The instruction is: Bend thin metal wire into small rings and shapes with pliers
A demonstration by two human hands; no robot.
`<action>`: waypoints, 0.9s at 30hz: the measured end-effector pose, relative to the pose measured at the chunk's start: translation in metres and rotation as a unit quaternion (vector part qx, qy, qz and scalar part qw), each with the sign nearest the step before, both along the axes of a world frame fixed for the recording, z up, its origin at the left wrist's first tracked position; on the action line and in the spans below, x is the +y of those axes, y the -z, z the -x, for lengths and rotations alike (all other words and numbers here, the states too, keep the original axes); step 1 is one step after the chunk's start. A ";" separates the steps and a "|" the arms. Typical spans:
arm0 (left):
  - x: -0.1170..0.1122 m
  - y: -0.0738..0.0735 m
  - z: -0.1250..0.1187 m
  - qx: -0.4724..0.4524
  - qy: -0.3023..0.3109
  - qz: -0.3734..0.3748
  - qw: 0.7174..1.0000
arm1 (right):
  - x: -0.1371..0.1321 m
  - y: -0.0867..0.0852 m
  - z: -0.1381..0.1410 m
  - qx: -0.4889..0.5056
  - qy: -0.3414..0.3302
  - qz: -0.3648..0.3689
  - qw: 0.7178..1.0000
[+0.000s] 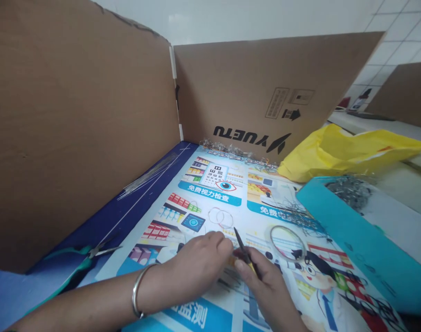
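Note:
My right hand is closed round a pair of small pliers with yellow handles, the dark tip pointing up and away from me. My left hand, a silver bangle on its wrist, has its fingers pinched together right beside the pliers' jaws; what they hold is too small to make out. Both hands rest on a printed poster about eye tests that covers the table. Two thin wire rings lie just beyond the hands, and a larger wire ring lies to the right.
Cardboard walls stand at the left and back. Green-handled cutters and a bundle of straight wires lie at the left. A teal tray with wire bits, a yellow plastic bag and loose wire pieces lie at the right and back.

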State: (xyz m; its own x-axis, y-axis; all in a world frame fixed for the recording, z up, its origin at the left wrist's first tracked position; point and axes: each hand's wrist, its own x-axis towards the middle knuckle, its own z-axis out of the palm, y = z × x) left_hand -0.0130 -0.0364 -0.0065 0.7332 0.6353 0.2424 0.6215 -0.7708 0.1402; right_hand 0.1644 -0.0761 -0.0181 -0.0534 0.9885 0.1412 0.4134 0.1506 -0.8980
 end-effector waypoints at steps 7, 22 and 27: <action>-0.006 0.007 -0.010 -0.034 0.034 0.032 0.998 | -0.002 0.003 -0.002 0.047 0.019 0.055 0.997; 0.009 -0.031 -0.004 -0.052 -0.024 0.148 0.987 | 0.000 0.002 -0.012 0.067 -0.021 0.069 0.995; 0.013 -0.031 -0.004 -0.041 0.053 0.107 0.992 | -0.001 0.003 -0.012 0.004 -0.042 0.039 0.998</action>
